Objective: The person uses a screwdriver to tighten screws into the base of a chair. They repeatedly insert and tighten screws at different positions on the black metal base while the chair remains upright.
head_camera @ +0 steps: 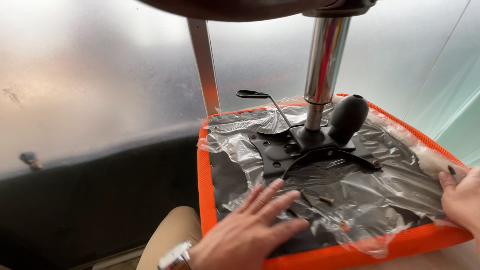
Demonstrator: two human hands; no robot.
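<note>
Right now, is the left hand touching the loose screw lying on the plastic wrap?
Apart. The head view shows bare plastic wrap between the left hand fingertips and the loose screw.

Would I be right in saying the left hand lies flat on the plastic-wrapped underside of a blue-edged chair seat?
Not quite: the head view shows the edge of the chair seat is orange, not blue. The left hand does lie flat on its plastic-wrapped underside.

Seat [207, 200] lies upside down, plastic wrap [370, 195] spread over its underside. Mounting plate [280, 150] sits on the middle, post [325, 60] rising from it, knob [347, 117] just right, lever [260, 95] off to the left. Left hand [250, 227] flat on the near edge, right hand [462, 200] at the right edge, a screw [326, 200] between them.
</note>
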